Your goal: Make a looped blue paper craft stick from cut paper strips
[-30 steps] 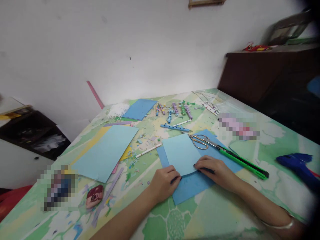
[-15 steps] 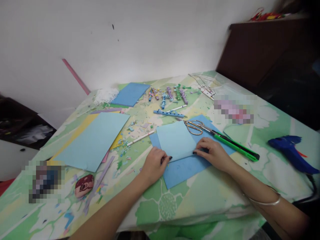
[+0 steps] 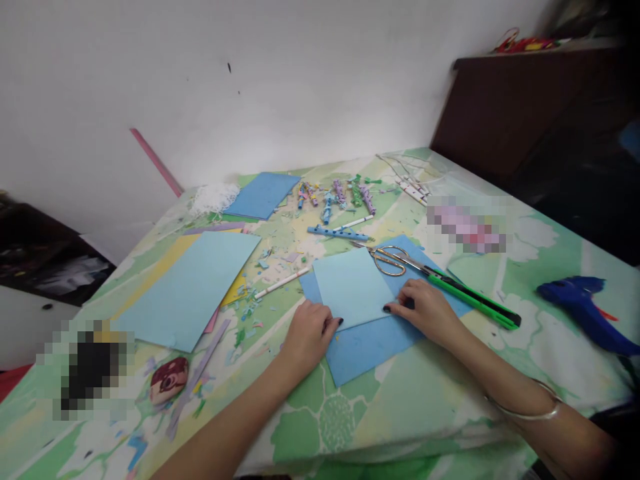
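Observation:
A light blue craft sheet [image 3: 353,283] lies on top of a larger, darker blue sheet [image 3: 363,357]. My left hand [image 3: 313,331] is closed, with thumb and fingers pinching the near left corner of the light blue sheet. At its near right corner my right hand [image 3: 423,307] pinches the edge between thumb and curled fingers. Gold-handled scissors [image 3: 390,261] rest just beyond my right hand, partly on the darker sheet. Close by lies a green utility knife [image 3: 475,300], pointing toward the scissors.
Left stands a stack topped by a light blue sheet [image 3: 193,290], near a red-brown patterned item [image 3: 169,380]. Paper scraps surround a white stick [image 3: 283,283]. Behind are a blue rolled tube [image 3: 337,233] and several decorated rolls [image 3: 327,208]. A blue glue gun [image 3: 583,310] lies right.
The near edge of the light blue sheet, slightly curled up before, now lies flatter. My hands stay at its two near corners. The whole view has shifted slightly.

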The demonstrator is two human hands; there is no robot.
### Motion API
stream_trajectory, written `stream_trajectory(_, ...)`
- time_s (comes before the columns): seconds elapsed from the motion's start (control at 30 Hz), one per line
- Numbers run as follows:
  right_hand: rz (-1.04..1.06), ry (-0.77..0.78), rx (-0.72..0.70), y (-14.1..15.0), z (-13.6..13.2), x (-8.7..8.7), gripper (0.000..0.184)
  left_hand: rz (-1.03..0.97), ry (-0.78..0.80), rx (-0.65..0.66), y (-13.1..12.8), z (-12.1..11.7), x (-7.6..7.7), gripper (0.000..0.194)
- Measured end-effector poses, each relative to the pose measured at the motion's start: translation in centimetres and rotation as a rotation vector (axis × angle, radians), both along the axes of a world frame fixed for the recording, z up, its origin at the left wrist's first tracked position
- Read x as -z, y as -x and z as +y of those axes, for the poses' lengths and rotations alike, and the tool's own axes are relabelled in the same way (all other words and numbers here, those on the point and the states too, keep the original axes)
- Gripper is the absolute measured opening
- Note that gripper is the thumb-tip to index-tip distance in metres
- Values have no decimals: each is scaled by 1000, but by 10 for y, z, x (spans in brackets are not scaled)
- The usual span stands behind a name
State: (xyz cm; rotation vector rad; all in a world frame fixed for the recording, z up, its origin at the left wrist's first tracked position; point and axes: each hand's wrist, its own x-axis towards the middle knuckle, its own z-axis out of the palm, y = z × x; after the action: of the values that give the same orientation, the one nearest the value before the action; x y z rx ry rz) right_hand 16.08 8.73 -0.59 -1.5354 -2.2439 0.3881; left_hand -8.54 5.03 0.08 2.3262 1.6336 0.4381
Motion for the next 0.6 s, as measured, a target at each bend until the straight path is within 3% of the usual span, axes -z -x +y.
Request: stream_trajectory(0.6, -8, 10, 7, 1, 1, 1, 26, 71, 48, -12, -1, -5, -8, 18)
